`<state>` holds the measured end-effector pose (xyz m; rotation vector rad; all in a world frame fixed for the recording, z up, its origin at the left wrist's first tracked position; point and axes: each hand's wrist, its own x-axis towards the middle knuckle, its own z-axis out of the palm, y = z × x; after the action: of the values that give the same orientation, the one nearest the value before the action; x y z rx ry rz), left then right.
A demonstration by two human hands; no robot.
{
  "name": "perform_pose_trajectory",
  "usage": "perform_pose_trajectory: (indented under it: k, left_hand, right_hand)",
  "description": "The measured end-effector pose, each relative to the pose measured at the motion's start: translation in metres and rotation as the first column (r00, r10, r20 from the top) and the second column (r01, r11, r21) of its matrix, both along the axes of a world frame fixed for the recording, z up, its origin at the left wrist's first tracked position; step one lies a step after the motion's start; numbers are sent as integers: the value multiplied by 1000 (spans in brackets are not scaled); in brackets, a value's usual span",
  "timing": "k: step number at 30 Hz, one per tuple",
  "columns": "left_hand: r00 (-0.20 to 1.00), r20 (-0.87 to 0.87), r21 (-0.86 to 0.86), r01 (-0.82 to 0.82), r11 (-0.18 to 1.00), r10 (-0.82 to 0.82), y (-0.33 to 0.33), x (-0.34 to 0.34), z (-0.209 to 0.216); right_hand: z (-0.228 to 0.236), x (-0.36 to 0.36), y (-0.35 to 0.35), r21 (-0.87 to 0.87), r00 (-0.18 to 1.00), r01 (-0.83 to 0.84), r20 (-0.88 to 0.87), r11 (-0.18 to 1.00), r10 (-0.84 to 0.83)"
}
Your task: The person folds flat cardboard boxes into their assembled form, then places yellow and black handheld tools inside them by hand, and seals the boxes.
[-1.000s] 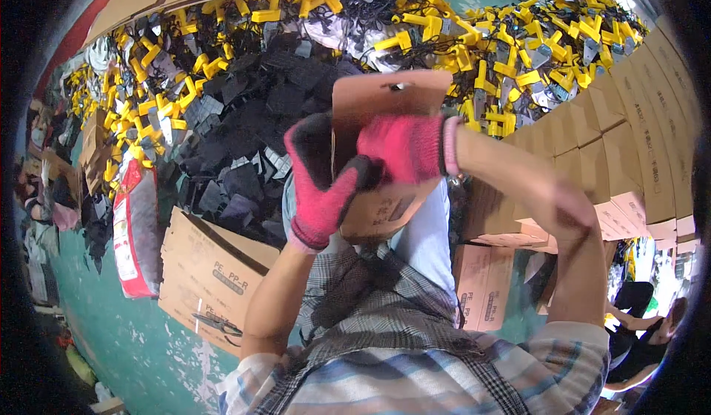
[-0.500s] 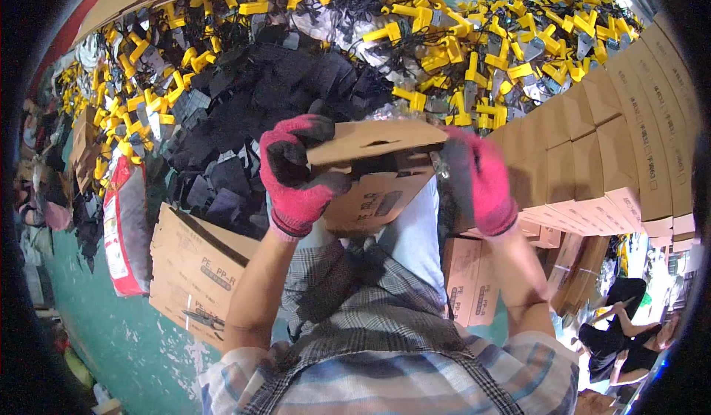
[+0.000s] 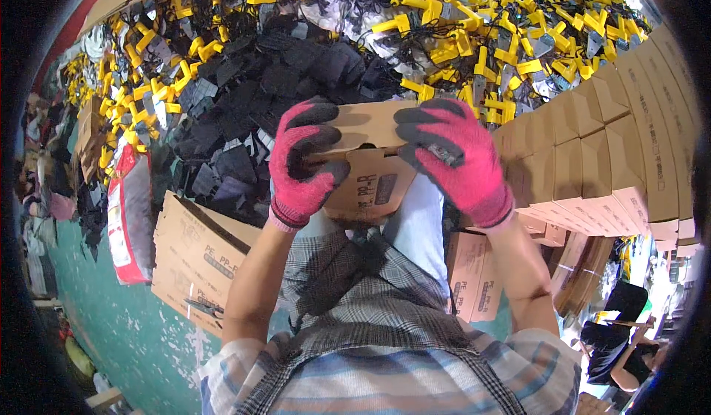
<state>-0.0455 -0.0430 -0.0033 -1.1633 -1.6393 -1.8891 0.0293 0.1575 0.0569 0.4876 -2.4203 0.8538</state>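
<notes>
A small brown cardboard box (image 3: 368, 180) rests at my lap, its lid folded down over the top. My left hand (image 3: 305, 159), in a pink glove with black fingertips, grips the lid's left end, thumb on the front panel. On the right end, my gloved right hand (image 3: 461, 156) lays its fingers across the lid, thumb bent against the front. Something small and shiny shows by the right palm; I cannot make out what it is. Behind the box lies a heap of dark flat pieces (image 3: 278, 71).
Yellow-handled tools with black cords (image 3: 518, 45) are piled at the back. Stacked cartons (image 3: 585, 156) stand on the right. An open carton (image 3: 200, 256) with pliers (image 3: 204, 307) on it is at the left, beside a red and white sack (image 3: 132, 219). Another person (image 3: 622, 333) sits far right.
The box's lid has gone from partly raised, with a dark gap under it, to folded down. My right hand has moved inward from the box's edge onto the lid.
</notes>
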Motion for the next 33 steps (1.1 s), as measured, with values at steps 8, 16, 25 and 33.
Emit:
perform_pose_trajectory:
  k: [8, 16, 25, 33]
  left_hand:
    - [983, -183, -8, 29, 1000, -30, -5, 2, -19]
    - [985, -169, 48, -33, 998, 41, -2, 6, -14]
    - [968, -249, -134, -64, 989, 29, -11, 11, -21]
    - [975, -222, -160, -55, 986, 18, -9, 5, -15]
  right_hand:
    - [-23, 31, -9, 134, 997, 64, -50, 989, -58]
    - [-11, 38, -23, -347, 968, 217, 199, 912, -155]
    - [-8, 47, -11, 111, 981, 158, 98, 981, -169]
    - [-22, 19, -37, 206, 987, 93, -145, 974, -64]
